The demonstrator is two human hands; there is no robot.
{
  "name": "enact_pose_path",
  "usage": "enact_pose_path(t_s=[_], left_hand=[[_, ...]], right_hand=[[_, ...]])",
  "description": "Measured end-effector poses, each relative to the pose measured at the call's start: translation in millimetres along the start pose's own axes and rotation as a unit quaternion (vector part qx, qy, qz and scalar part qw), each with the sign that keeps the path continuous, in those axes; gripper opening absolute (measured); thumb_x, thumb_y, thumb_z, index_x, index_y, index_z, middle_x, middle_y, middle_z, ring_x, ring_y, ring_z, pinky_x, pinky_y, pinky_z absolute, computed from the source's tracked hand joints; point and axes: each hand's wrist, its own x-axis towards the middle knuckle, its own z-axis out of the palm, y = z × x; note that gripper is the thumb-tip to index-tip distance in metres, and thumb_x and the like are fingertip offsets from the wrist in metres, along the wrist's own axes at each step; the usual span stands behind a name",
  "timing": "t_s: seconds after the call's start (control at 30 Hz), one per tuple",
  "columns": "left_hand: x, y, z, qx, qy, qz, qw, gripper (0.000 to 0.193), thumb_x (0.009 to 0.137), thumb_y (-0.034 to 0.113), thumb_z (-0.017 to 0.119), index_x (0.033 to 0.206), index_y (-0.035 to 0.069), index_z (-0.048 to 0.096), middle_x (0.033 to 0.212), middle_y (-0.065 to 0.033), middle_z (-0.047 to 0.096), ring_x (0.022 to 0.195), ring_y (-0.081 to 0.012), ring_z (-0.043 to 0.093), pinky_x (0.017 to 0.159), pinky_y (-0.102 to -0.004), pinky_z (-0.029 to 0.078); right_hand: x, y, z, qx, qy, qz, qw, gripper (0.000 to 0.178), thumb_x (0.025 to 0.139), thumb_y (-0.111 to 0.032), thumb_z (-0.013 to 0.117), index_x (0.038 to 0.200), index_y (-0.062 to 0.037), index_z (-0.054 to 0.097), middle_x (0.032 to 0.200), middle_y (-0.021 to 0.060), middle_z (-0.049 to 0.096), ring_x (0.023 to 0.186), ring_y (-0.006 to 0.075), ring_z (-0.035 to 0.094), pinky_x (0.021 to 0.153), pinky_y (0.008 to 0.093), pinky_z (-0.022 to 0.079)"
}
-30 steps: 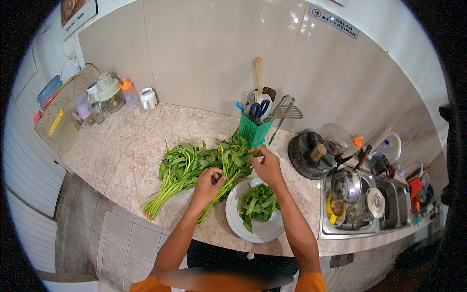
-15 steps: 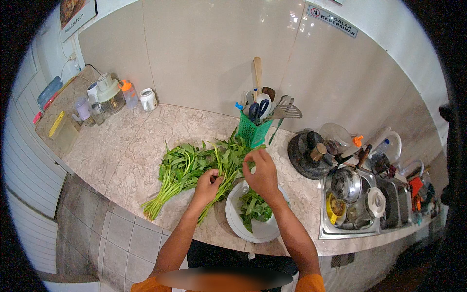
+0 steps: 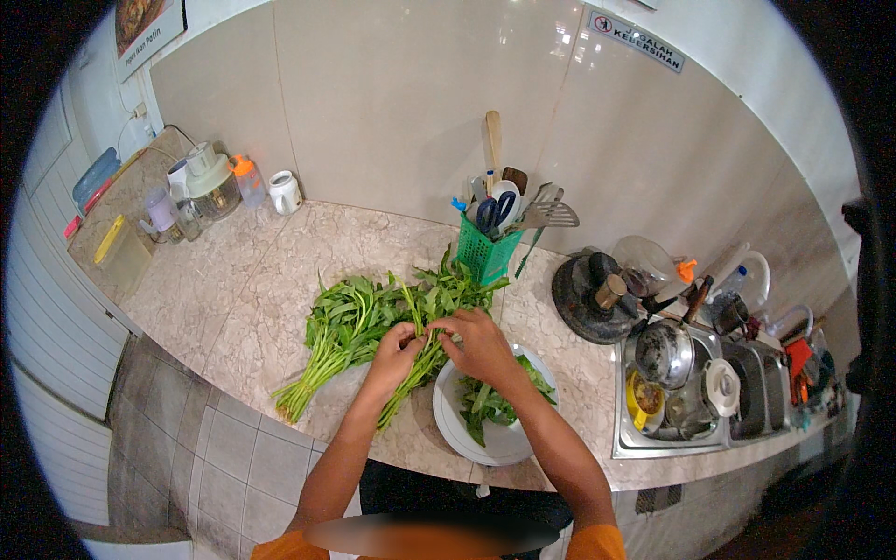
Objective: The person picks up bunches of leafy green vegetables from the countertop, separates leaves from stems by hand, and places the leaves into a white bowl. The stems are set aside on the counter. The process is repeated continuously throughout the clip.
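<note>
My left hand [image 3: 396, 355] is closed, its thumb and fingers pinching a stalk of water spinach [image 3: 412, 301] over the bunch. Close beside it, my right hand [image 3: 476, 349] has its thumb and forefinger brought together on the same stalk; the fingertips partly hide the contact. Two leafy bunches lie on the counter: the left bunch [image 3: 324, 345] fans its pale stems toward the front edge, and the other bunch [image 3: 455, 289] runs beneath my hands. Under my right forearm stands a white bowl [image 3: 448, 415] with plucked leaves [image 3: 485, 408] in it.
Behind the greens stands a green basket [image 3: 485, 254] of utensils. To the right are a dark stone mortar [image 3: 586, 299] and a steel sink [image 3: 667, 444] with pots and dishes. A white mug [image 3: 285, 192], an orange-capped bottle [image 3: 248, 182] and a blender [image 3: 213, 182] line the back left.
My right hand has come down and left from above the bowl to meet my left hand at the stalk. My left hand has stayed nearly in place.
</note>
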Motion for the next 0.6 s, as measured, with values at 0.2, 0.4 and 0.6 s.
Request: enact_pose_path(t_s=[0.2,0.4,0.6], left_hand=[[3,0,0,-0.047,-0.009,-0.009,0.999,0.016,0.097,0.005,0.065,0.112,0.0,0.068,0.106,-0.0049,0.071,0.103,-0.0164,0.064,0.095,-0.0311,0.047],[1,6,0,-0.055,-0.013,-0.015,0.998,0.017,0.095,0.006,0.069,0.111,0.0,0.068,0.107,-0.005,0.071,0.103,-0.016,0.064,0.095,-0.0302,0.047],[-6,18,2,-0.078,-0.018,-0.031,0.996,0.019,0.094,0.009,0.073,0.11,0.0,0.068,0.106,-0.0037,0.068,0.101,-0.0143,0.061,0.092,-0.0288,0.047]], right_hand=[[2,-3,0,-0.014,0.01,0.022,1.0,0.024,0.092,-0.019,0.069,0.114,-0.0118,0.076,0.108,0.0132,0.072,0.105,0.0381,0.066,0.09,0.0489,0.057],[3,0,3,-0.026,0.018,0.052,0.998,0.023,0.091,-0.025,0.071,0.109,-0.0105,0.077,0.105,0.0142,0.072,0.101,0.0376,0.067,0.085,0.0504,0.058],[8,3,11,-0.004,0.023,0.029,0.999,0.023,0.088,-0.027,0.073,0.1,-0.0076,0.078,0.097,0.017,0.072,0.095,0.0394,0.068,0.085,0.0501,0.056]])
